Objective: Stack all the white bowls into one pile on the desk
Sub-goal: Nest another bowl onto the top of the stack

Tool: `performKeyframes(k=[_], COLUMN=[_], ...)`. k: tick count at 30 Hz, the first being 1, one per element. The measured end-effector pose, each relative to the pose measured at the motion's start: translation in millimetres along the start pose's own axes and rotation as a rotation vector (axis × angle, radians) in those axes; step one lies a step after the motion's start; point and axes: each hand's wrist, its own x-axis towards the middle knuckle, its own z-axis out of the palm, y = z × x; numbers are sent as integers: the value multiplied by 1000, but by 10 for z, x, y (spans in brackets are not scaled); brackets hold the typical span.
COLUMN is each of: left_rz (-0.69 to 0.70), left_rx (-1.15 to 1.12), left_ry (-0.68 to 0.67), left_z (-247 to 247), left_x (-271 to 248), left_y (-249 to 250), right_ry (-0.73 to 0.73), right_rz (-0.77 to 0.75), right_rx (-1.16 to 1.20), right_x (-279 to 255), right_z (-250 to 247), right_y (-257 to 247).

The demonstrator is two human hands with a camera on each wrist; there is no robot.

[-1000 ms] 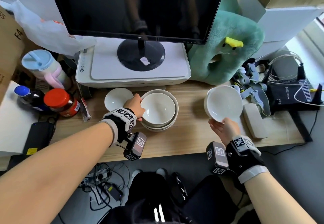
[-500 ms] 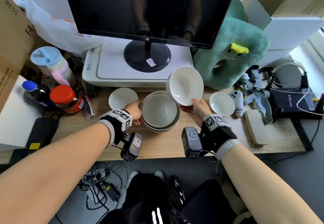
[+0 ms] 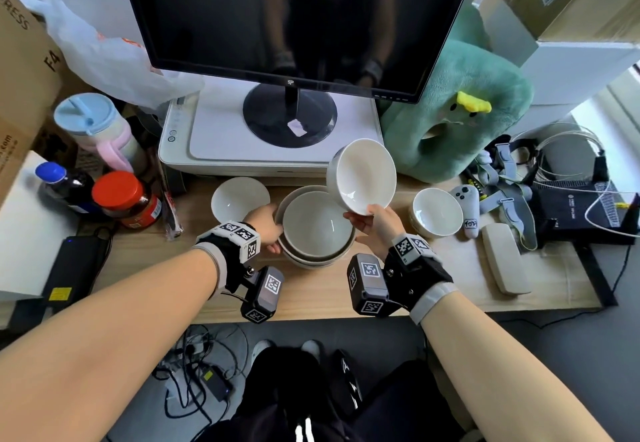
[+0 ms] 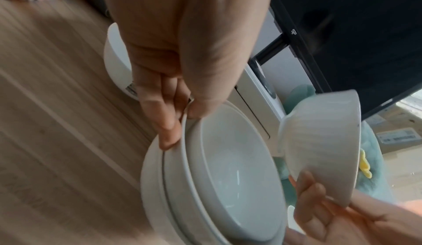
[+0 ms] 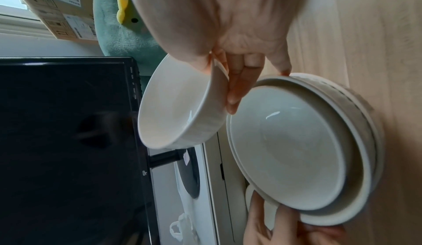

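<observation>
A pile of nested white bowls (image 3: 317, 230) (image 4: 228, 180) (image 5: 297, 151) stands at the middle of the wooden desk (image 3: 311, 289). My left hand (image 3: 265, 227) (image 4: 178, 79) grips the pile's left rim, thumb on top and fingers against the outer wall. My right hand (image 3: 375, 223) (image 5: 233, 53) pinches the rim of a tilted white bowl (image 3: 363, 175) (image 4: 324, 149) (image 5: 178, 104), held in the air just above the pile's far right edge. Two more white bowls sit on the desk: one (image 3: 240, 197) to the left of the pile, one (image 3: 437, 211) to the right.
A monitor (image 3: 298, 22) stands on a white printer (image 3: 270, 144) behind the bowls. A green plush toy (image 3: 460, 119) sits at the back right. Jars and bottles (image 3: 124, 199) crowd the left. A controller (image 3: 469, 209), straps and cables lie at the right.
My right hand has carried the tilted bowl from the right side of the desk leftward to just above the pile, uncovering a smaller bowl on the right. My left hand stays on the pile.
</observation>
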Motion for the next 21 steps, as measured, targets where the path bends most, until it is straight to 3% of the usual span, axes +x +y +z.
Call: performKeyframes(k=[4,11,17,21], left_rz=[20,-76,-101,-139], left_rx=[20,-11,-10,-128], left_ry=[-80,-116,-98,-106], left_z=[-102,-134,-116,-152], left_x=[40,-52,-71,-79], left_y=[117,176,162,155], right_ry=[-8,-7,17,-80], right_rz=[17,-20,-192,-256], right_rx=[25,-77,-384,-797], right_x=[6,14,-31,-75], right_z=[-63,-103,-113,-51], right_y=[-6,-13,-218,-340])
